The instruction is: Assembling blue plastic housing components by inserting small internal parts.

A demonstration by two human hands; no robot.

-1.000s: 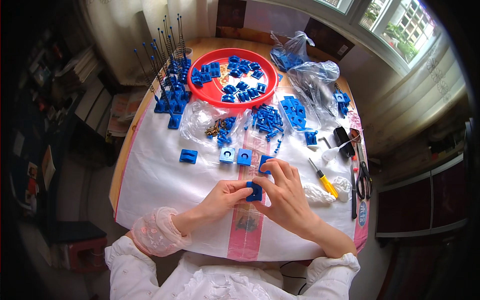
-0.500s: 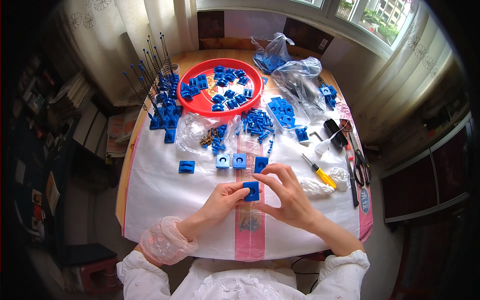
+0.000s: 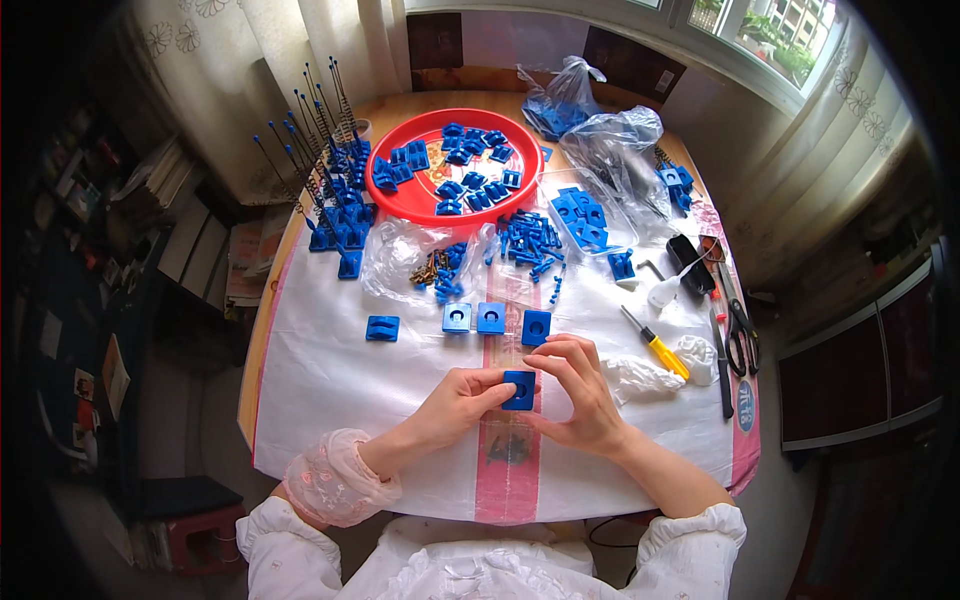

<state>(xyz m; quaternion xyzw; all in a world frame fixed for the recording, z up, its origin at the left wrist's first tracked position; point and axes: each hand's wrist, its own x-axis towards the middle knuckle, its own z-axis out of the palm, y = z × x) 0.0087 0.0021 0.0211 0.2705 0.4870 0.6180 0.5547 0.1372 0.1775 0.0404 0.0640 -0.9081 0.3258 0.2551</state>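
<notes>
A square blue plastic piece with a round hole is pinched between the thumb and fingers of my left hand, above the near middle of the table. My right hand is close on its right side, thumb and fingers spread around it. Whether its fingertips touch the edge I cannot tell. Just beyond, a similar blue square lies by my right fingertips. Two more holed squares, one on the left and one on the right, lie in that row. Farther left is a blue piece with a curved ridge.
A red round tray holds blue parts at the back. Beside it stand blue bases with tall springs. Small blue pins lie before the tray. At right are a yellow-handled screwdriver, scissors and plastic bags.
The whole view has shifted slightly, so the table sits a little farther right. My left hand still holds the blue piece; my right fingers stay spread beside it.
</notes>
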